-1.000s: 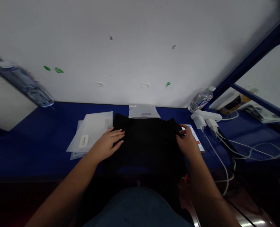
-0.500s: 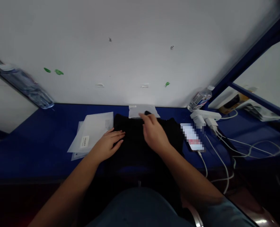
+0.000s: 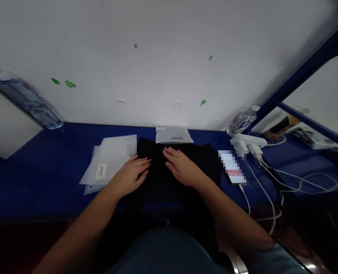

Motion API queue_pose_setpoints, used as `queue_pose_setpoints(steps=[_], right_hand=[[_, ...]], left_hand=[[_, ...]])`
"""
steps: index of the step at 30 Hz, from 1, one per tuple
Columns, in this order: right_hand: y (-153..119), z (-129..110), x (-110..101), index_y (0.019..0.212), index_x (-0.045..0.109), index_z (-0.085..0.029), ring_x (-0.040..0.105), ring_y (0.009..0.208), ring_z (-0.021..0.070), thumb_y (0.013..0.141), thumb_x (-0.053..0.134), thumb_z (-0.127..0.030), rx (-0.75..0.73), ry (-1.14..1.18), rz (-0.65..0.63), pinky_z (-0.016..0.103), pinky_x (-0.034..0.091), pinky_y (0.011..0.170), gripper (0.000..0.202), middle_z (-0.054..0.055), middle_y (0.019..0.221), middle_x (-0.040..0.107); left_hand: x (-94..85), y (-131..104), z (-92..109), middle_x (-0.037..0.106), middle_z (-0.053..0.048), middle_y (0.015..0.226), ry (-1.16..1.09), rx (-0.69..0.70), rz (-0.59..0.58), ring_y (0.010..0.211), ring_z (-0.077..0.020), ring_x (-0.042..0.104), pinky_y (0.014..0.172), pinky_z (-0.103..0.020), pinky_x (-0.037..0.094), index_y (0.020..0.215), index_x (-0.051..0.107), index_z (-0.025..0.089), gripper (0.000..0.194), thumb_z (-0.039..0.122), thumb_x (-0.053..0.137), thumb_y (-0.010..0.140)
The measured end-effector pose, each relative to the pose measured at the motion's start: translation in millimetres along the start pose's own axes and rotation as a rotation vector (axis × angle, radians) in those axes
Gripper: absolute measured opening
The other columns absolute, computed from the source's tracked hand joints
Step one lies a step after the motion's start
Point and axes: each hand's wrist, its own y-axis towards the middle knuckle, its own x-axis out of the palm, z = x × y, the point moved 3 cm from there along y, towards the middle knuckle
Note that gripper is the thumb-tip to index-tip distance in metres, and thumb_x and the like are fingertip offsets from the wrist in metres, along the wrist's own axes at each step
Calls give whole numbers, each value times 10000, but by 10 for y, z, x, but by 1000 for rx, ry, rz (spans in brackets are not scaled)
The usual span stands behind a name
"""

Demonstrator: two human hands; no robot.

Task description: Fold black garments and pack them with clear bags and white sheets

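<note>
We find a black cloth (image 3: 157, 186) lying spread at the middle of the blue counter (image 3: 55, 163), its near part too dark for us to make out folds or edges. The left hand (image 3: 131, 176) rests on the cloth's left side near the far corner, palm down, fingers extended; we record it as released, with nothing grasped. The right hand (image 3: 183, 169) lies over the far middle part of the cloth, fingers extended and pointing left; we see nothing gripped there either.

Left of the cloth we note overlapping translucent bags (image 3: 114, 150), the upper one bearing a white label (image 3: 101, 171). The left wrist passes over their near corner; we cannot tell whether it touches. Behind the cloth, before the white wall (image 3: 169, 72), lies a pale packet (image 3: 173, 136), its near edge just beside the cloth.

To the right of the cloth we observe a phone (image 3: 232, 167), its screen obscured, with a white cable (image 3: 246, 199) at its near end. Beyond it sits a white power strip (image 3: 248, 140) with adapters plugged in. A small labelled bottle (image 3: 243, 121) stands just behind the strip; a larger clear bottle (image 3: 29, 101) is at the far left, near the wall.
</note>
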Motion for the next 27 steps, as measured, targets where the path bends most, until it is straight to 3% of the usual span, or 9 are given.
queue_pose_setpoints(steps=[3, 6, 10, 14, 17, 23, 27], right_hand=[[-51, -11, 191, 1532, 468, -199, 362, 1512, 286, 1050, 442, -334, -51, -123, -123, 587, 284, 1235, 501, 114, 1604, 443], [-74, -54, 281, 1561, 419, -197, 339, 1524, 279, 1060, 431, -383, -81, -169, -163, 586, 251, 1247, 535, 106, 1625, 405], [-53, -45, 203, 1561, 421, -205, 337, 1525, 283, 1056, 443, -450, -95, -132, -204, 588, 243, 1247, 562, 108, 1623, 405], [46, 55, -20, 1481, 538, -240, 389, 1501, 227, 1080, 379, -359, -92, -31, -176, 540, 257, 1255, 447, 72, 1570, 496], [105, 142, -110, 1481, 537, -254, 360, 1516, 228, 1066, 424, -337, -117, -37, -133, 545, 226, 1263, 438, 61, 1578, 487], [38, 261, 96, 1510, 499, -278, 272, 1552, 287, 1041, 505, -410, -120, -54, -175, 624, 192, 1248, 487, 74, 1628, 406], [24, 307, 111, 1483, 529, -291, 298, 1543, 277, 1036, 522, -409, -118, 35, -145, 638, 188, 1247, 462, 68, 1607, 441]], left_hand=[[-1, -3, 6, 672, -85, 1378, 0, 6, 5, 1326, -261, 596, 1201, -589, 356, 1346, 659, 215, 413, 266, 443, 998], [-3, -7, 11, 672, -89, 1378, 5, 16, 0, 1324, -263, 599, 1201, -585, 358, 1347, 660, 214, 412, 272, 453, 996], [-3, -7, 6, 678, -88, 1368, 18, 8, -1, 1323, -268, 601, 1200, -580, 368, 1340, 667, 212, 410, 272, 451, 997], [-2, -5, 3, 684, -95, 1356, 29, 5, -6, 1313, -271, 609, 1196, -591, 373, 1330, 671, 197, 409, 276, 433, 1008], [-12, -7, 4, 679, -93, 1365, 22, 4, 11, 1307, -268, 614, 1198, -592, 371, 1338, 664, 196, 413, 283, 421, 1015], [-24, -15, 1, 686, -78, 1359, 10, 4, 46, 1303, -236, 617, 1204, -547, 379, 1346, 658, 215, 417, 303, 410, 1023], [-23, -20, -1, 690, -76, 1352, 9, -7, 52, 1308, -232, 613, 1200, -542, 388, 1340, 662, 212, 417, 304, 402, 1027]])
